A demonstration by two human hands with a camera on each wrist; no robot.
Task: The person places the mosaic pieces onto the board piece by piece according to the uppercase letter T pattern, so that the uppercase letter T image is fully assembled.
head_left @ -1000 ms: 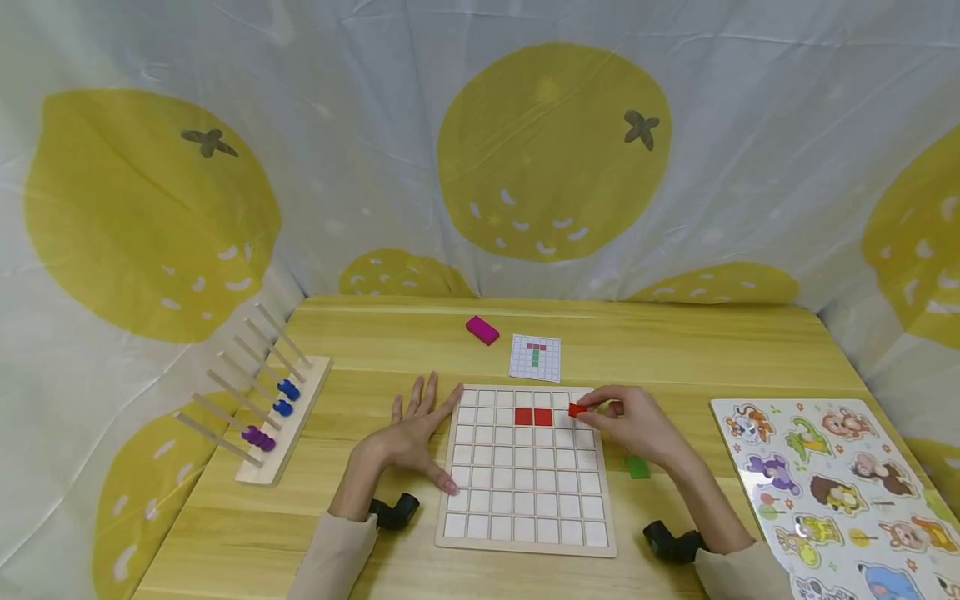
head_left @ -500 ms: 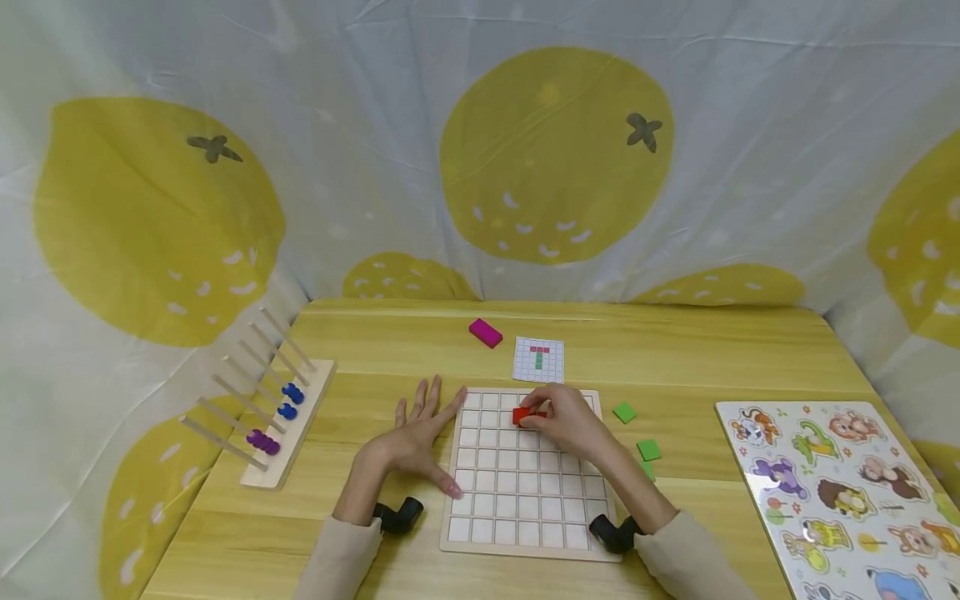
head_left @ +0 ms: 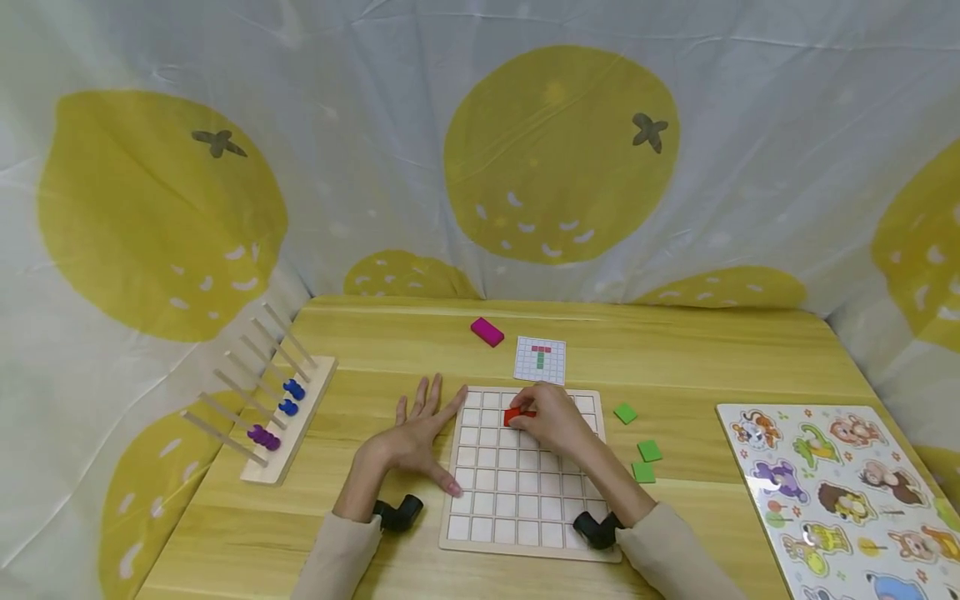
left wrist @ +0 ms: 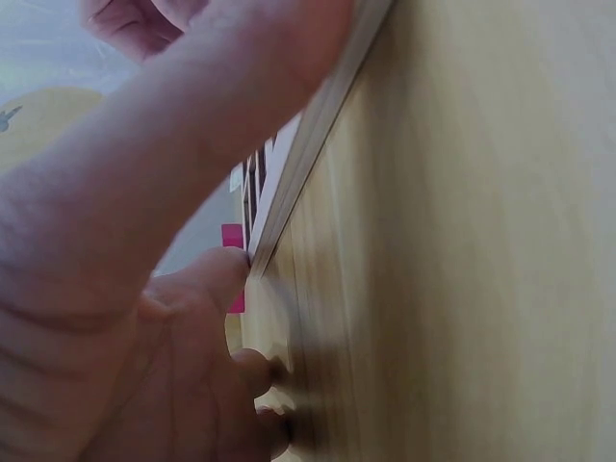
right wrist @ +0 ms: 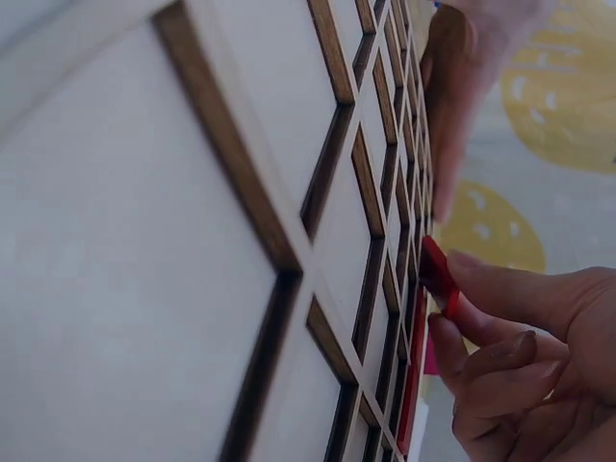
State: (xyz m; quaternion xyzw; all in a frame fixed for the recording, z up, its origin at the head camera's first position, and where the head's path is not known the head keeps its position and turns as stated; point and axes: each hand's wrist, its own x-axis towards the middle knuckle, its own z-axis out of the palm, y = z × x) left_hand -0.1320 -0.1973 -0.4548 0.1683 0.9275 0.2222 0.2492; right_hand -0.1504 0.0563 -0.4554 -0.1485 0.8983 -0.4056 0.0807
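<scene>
A white grid board point(head_left: 504, 504) with a pale wooden frame lies on the table. My right hand point(head_left: 553, 421) is over its upper rows and pinches a red square tile point(right wrist: 438, 277) between thumb and fingers. That tile is tilted above the grid in the right wrist view. Red tiles point(right wrist: 414, 371) set in the grid show just below it, mostly covered by the hand in the head view. My left hand point(head_left: 411, 446) has its fingers spread, with thumb and index finger touching the board's left edge.
Green tiles point(head_left: 649, 450) lie right of the board. Behind it are a pattern card point(head_left: 540, 360) and a magenta block point(head_left: 487, 332). A peg rack point(head_left: 300, 433) with blue and purple pieces stands left. An animal puzzle board point(head_left: 840, 492) is at right.
My right hand has carried the red tile leftward from the board's right side to the red tiles in the upper rows. The left hand has stayed at the left edge.
</scene>
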